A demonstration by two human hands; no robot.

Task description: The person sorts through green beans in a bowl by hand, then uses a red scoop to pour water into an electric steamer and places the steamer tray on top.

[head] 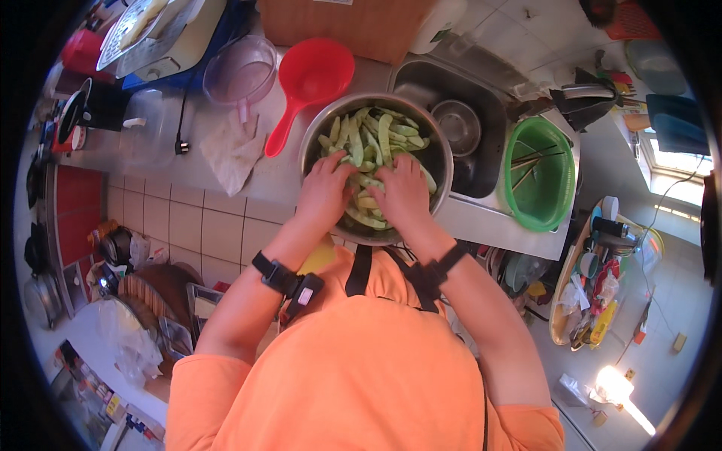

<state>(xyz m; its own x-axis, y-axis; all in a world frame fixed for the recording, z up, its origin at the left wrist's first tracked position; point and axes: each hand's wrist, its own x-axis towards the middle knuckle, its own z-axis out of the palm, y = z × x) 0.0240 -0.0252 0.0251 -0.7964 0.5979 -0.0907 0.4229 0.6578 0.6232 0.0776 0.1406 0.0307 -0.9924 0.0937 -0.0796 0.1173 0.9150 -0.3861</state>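
Observation:
A round stainless steel bowl (445, 169) stands at the counter's edge before me, partly over the sink's left side. Flat green bean pods (385, 135) fill much of it, some of them yellowish. My left hand (327, 183) reaches over the near left rim, its fingers down among the pods. My right hand (405, 186) reaches in from the near right, fingers bent onto the pods, thumb towards the left hand. The two hands are apart. My fingertips are partly hidden among the pods, so whether either hand grips one cannot be told.
A red plastic ladle (316, 70), a clear pinkish ladle (240, 70) and a crumpled cloth (231, 155) lie left of the bowl. The sink (486, 175) on the right holds a small metal bowl (457, 127). Beyond it stands a green plastic basin (538, 194) with chopsticks.

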